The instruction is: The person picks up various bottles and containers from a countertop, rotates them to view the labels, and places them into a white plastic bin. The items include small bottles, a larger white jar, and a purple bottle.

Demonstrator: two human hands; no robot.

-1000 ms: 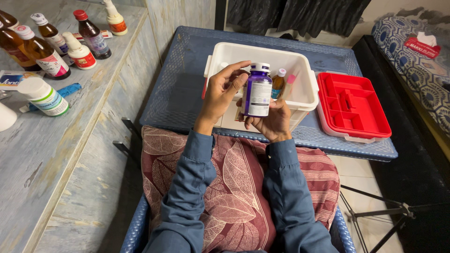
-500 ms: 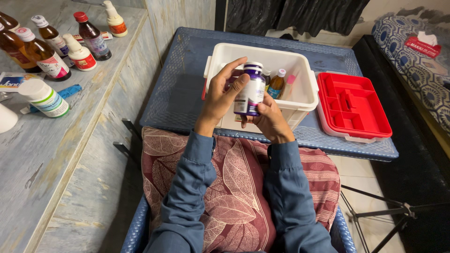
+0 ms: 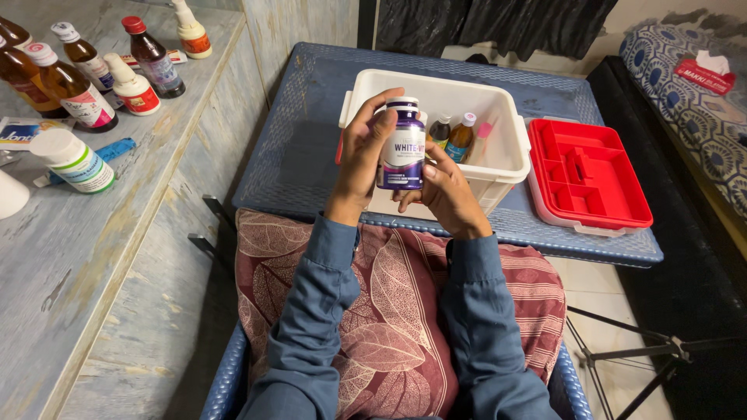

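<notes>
Far left: brown syrup bottles (image 3: 74, 82) and a white jar (image 3: 71, 159) stood on the grey counter (image 3: 117, 233). Left hand (image 3: 364, 159) was wrapped on the purple pill bottle (image 3: 401, 146), fingers curled over its side and up by the cap. Bottle was upright, held just above the near edge of the white bin (image 3: 498, 167) on the blue table (image 3: 311, 148). Right hand (image 3: 445, 190) cupped it from below, thumb pressed on the label. Small bottles (image 3: 453, 136) were inside the bin. Red tray lid (image 3: 587, 175) lay just right of the bin.
</notes>
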